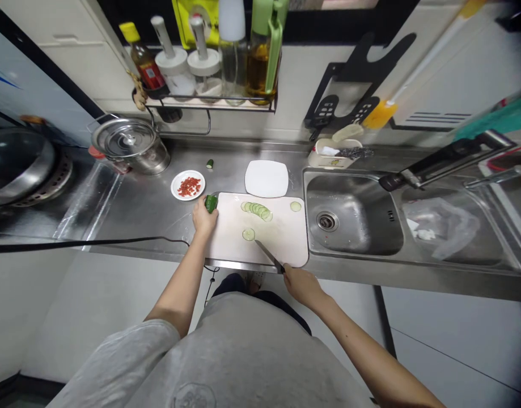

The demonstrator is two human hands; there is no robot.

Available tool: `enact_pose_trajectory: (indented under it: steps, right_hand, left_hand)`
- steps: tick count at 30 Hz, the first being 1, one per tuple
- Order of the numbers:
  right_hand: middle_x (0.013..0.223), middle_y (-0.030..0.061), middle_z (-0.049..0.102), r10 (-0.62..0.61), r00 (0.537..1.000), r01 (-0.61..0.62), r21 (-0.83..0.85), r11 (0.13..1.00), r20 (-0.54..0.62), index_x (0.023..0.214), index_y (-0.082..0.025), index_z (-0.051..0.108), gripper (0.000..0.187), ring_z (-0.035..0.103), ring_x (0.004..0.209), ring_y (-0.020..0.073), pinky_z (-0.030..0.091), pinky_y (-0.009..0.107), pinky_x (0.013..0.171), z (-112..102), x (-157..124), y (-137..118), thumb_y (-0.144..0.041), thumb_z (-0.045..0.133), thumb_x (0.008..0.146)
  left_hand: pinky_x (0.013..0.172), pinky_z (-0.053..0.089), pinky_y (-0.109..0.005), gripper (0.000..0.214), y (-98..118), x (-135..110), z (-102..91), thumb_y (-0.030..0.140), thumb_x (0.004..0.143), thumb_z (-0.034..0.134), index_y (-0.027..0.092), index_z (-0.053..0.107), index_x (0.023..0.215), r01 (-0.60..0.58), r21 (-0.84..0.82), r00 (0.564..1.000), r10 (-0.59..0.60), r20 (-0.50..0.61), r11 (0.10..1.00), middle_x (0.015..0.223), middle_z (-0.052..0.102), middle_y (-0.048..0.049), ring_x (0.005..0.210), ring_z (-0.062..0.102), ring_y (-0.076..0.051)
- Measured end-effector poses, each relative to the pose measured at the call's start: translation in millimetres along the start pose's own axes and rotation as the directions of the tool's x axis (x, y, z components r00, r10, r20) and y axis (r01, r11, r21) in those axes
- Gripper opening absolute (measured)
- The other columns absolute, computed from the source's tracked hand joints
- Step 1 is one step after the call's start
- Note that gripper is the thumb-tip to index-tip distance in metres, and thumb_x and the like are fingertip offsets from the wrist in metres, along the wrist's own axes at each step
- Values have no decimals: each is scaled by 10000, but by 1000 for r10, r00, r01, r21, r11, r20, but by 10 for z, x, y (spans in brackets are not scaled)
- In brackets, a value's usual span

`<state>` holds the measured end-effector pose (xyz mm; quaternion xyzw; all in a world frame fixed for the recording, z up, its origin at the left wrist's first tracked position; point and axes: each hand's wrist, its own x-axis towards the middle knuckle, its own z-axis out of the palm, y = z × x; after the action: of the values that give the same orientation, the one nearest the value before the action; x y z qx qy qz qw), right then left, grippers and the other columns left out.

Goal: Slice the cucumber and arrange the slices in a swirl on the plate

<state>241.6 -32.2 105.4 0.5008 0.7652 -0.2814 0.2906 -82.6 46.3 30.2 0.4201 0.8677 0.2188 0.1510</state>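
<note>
My left hand is closed around a dark green piece of cucumber at the left edge of the white cutting board. Gripped by its handle at the board's near right corner, a knife is in my right hand. Its blade lies low over the board, tip close to a single cucumber slice. Farther back on the board is an overlapping row of cucumber slices. Another lone slice rests near the far right corner.
Behind the board are a white square plate, a small plate of chopped red pieces and a cucumber end. A steel pot stands left, a sink right. A condiment rack hangs above.
</note>
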Motion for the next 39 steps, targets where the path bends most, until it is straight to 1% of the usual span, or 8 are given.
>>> enact_pose_trajectory:
  steps: [4, 7, 11, 15, 20, 26, 34, 39]
  right_hand:
    - [991, 134, 698, -1, 999, 2, 13, 1000, -47, 1172, -156, 521, 300, 656, 943, 269, 386, 299, 698, 15, -27, 54, -220, 309, 971]
    - [972, 132, 699, 38, 997, -35, 40, 999, -72, 1170, -163, 531, 311, 656, 931, 260, 376, 290, 697, 28, -41, 131, -269, 304, 985]
    - [975, 133, 699, 90, 990, -82, 75, 994, -110, 1222, -173, 516, 337, 654, 928, 249, 368, 285, 715, 66, -30, 226, -296, 301, 993]
    - [969, 130, 700, 96, 988, -86, 86, 993, -122, 1208, -177, 526, 333, 658, 913, 249, 361, 282, 696, 108, -12, 250, -302, 306, 991]
    - [981, 127, 697, 100, 990, -87, 119, 989, -102, 1199, -181, 531, 322, 656, 915, 238, 352, 272, 675, 143, -11, 254, -292, 317, 984]
    - [984, 124, 698, 110, 987, -96, 121, 988, -114, 1222, -184, 528, 338, 655, 903, 240, 349, 276, 672, 163, 1, 278, -297, 315, 986]
    - [970, 119, 697, 81, 989, -63, 149, 987, -121, 1203, -187, 540, 337, 648, 900, 229, 334, 261, 651, 100, 59, 240, -294, 314, 978]
    - [963, 113, 699, 66, 990, -49, 134, 990, -122, 1181, -193, 543, 327, 651, 888, 233, 314, 263, 625, 103, 106, 259, -314, 318, 978]
  left_hand:
    - [995, 378, -442, 738, 23, -143, -52, 363, 743, 667, 220, 377, 1406, 3, 75, 999, 1, -54, 997, 1317, 491, -147, 1202, 476, -327]
    - [1016, 330, -477, 569, 141, -387, -67, 391, 815, 595, 238, 461, 1347, -109, 173, 986, 129, -109, 979, 1344, 460, -137, 1246, 409, -341]
    - [967, 367, -415, 315, 333, -762, 95, 393, 863, 543, 228, 617, 1121, -408, 151, 894, 361, 264, 900, 1144, 564, -112, 1109, 485, -285]
    - [912, 408, -367, 243, 428, -961, 314, 300, 838, 565, 210, 622, 1056, -418, 111, 858, 351, 375, 902, 1087, 579, -101, 1071, 501, -259]
    - [783, 435, -293, 129, 409, -910, 357, 198, 810, 547, 212, 618, 917, -314, -18, 854, 291, 431, 949, 906, 644, -36, 876, 583, -183]
    - [710, 426, -247, 222, 257, -756, 235, 216, 780, 574, 231, 648, 988, -142, -84, 860, 165, 482, 986, 818, 690, 10, 765, 614, -142]
    - [791, 425, -296, 258, 15, -549, -12, 261, 808, 556, 283, 664, 1042, -199, 164, 892, 110, 438, 966, 877, 714, -2, 862, 631, -190]
    - [837, 435, -316, 305, -88, -519, -51, 207, 829, 538, 246, 637, 1115, -287, 220, 910, 193, 367, 932, 1024, 672, -70, 973, 596, -221]
